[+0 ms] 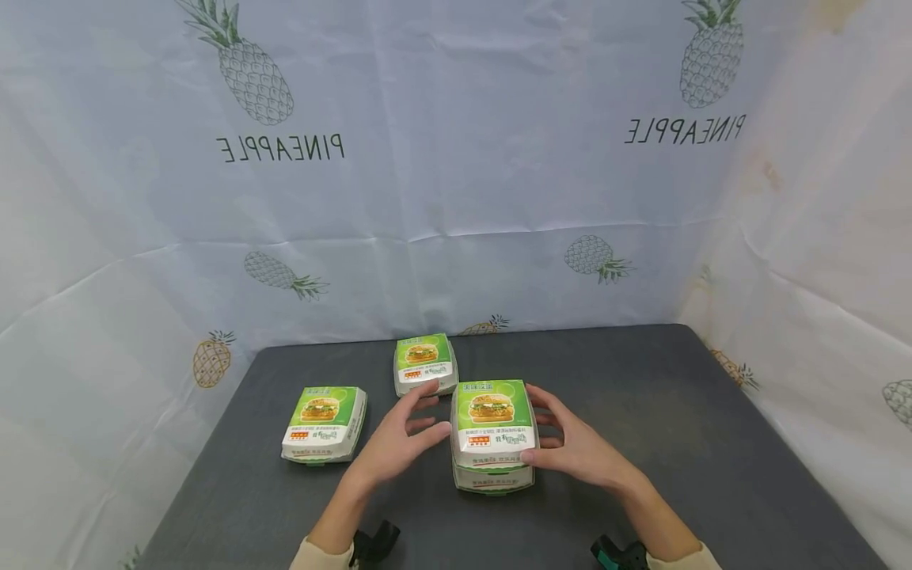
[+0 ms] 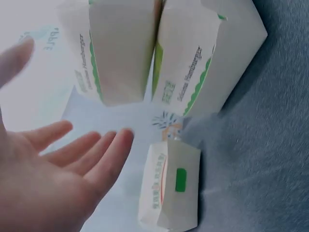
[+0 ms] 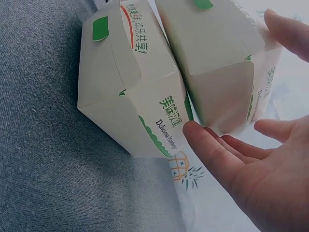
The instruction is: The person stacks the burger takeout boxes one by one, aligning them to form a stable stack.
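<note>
Stacking step, apparently at release: upper hamburger box [image 1: 496,419] sits on lower hamburger box [image 1: 493,480], on the surface [image 1: 641,396].
My left hand [image 1: 395,443] is spread, holding nothing, just left of the stack; my right hand [image 1: 577,445] is loosely open at its right side, contact uncertain. Next move probably calls for drawing both clear, then reaching for the left box [image 1: 326,421] or back box [image 1: 426,358].

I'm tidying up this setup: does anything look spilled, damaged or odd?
The cloth backdrop looks odd: its PINEAPPLE lettering reads backwards in the head view, and a brownish stain marks its upper right. The two stacked burger boxes show no spill or obvious damage.
</note>
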`<act>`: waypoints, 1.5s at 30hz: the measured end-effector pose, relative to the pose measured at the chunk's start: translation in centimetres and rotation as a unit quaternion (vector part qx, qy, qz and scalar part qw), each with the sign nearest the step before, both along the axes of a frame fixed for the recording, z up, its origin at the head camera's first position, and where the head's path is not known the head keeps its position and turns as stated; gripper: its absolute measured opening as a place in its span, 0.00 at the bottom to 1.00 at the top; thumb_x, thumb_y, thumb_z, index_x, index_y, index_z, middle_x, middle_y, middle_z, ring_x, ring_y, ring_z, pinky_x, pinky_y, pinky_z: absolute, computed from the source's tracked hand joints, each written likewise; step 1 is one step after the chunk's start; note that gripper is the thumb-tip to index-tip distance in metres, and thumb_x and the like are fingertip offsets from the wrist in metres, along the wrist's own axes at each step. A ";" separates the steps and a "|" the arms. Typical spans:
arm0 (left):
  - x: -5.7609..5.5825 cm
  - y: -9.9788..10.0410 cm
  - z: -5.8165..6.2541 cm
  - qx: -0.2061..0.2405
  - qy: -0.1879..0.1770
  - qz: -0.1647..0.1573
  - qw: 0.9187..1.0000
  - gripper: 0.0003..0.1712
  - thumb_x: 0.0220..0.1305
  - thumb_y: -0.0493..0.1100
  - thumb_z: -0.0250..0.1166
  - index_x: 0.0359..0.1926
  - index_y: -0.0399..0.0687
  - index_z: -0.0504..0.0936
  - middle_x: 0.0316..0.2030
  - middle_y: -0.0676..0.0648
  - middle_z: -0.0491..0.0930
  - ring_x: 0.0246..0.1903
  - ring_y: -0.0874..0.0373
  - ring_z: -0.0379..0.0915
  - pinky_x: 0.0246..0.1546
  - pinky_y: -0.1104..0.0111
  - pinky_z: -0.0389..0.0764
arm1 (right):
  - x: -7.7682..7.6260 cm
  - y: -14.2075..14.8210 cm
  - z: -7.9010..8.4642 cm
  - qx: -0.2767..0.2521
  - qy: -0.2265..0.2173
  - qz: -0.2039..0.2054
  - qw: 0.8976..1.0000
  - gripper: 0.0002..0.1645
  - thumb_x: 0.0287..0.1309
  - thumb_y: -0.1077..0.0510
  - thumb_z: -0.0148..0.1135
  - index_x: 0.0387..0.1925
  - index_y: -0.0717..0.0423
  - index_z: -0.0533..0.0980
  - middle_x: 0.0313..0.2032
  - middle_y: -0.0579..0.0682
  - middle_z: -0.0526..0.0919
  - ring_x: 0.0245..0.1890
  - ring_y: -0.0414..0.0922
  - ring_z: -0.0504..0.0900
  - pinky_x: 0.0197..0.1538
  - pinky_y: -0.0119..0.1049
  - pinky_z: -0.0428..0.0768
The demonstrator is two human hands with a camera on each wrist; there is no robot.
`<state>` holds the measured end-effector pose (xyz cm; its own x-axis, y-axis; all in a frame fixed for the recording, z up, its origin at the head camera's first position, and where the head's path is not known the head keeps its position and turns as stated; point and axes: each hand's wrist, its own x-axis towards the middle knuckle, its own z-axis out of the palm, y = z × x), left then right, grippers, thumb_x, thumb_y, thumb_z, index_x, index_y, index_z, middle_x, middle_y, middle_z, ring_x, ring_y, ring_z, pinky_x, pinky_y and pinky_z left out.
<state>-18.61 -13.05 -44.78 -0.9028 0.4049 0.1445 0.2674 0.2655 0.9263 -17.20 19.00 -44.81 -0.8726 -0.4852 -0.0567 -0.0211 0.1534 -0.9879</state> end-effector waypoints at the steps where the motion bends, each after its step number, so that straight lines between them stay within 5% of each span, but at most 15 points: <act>1: -0.1 0.1 0.0 -0.005 0.012 0.020 1.000 0.40 0.72 0.47 0.66 0.78 0.46 0.59 0.74 0.39 0.60 0.69 0.39 0.64 0.63 0.49 0.73 | 0.0 0.0 0.0 -0.001 0.000 0.001 1.000 0.60 0.62 0.56 0.71 0.81 0.48 0.42 0.75 0.61 0.51 0.63 0.60 0.74 0.55 0.46 0.81; 10: -3.1 0.4 -0.2 -0.059 0.133 0.167 0.975 0.29 0.71 0.46 0.67 0.68 0.38 0.74 0.61 0.37 0.75 0.60 0.40 0.73 0.58 0.48 0.76 | 0.0 0.0 -0.1 0.001 0.005 0.000 1.000 0.58 0.63 0.56 0.71 0.81 0.47 0.44 0.75 0.60 0.52 0.62 0.59 0.76 0.54 0.45 0.81; 18: -6.1 0.4 -0.6 -0.122 0.109 0.232 0.959 0.35 0.70 0.47 0.67 0.71 0.38 0.69 0.68 0.34 0.65 0.69 0.36 0.60 0.64 0.41 0.66 | 0.0 -0.1 -0.2 0.009 0.007 -0.005 1.000 0.58 0.63 0.55 0.70 0.81 0.46 0.43 0.75 0.60 0.52 0.63 0.60 0.75 0.54 0.46 0.82; 23: -7.5 0.2 -1.7 -0.143 0.071 0.243 0.957 0.42 0.67 0.50 0.68 0.75 0.39 0.62 0.72 0.33 0.58 0.72 0.35 0.51 0.66 0.39 0.61 | 0.1 -0.2 -0.2 0.015 0.006 -0.009 1.000 0.58 0.63 0.54 0.71 0.81 0.47 0.43 0.75 0.60 0.52 0.63 0.59 0.75 0.54 0.46 0.81; 31: -8.9 -0.2 -2.8 -0.120 0.005 0.231 0.965 0.56 0.62 0.54 0.74 0.79 0.40 0.52 0.76 0.31 0.47 0.75 0.32 0.43 0.67 0.36 0.58 | 0.1 -0.2 0.0 0.014 0.006 -0.007 1.000 0.58 0.63 0.54 0.71 0.81 0.47 0.43 0.75 0.60 0.52 0.63 0.60 0.75 0.54 0.45 0.81; 45: -10.4 -0.2 -4.3 -0.081 -0.006 0.215 0.973 0.60 0.56 0.48 0.77 0.80 0.39 0.50 0.78 0.30 0.43 0.77 0.34 0.39 0.70 0.39 0.55 | 0.1 -0.2 -0.1 0.008 0.010 -0.005 1.000 0.58 0.63 0.55 0.71 0.81 0.46 0.43 0.75 0.60 0.52 0.62 0.60 0.76 0.54 0.46 0.82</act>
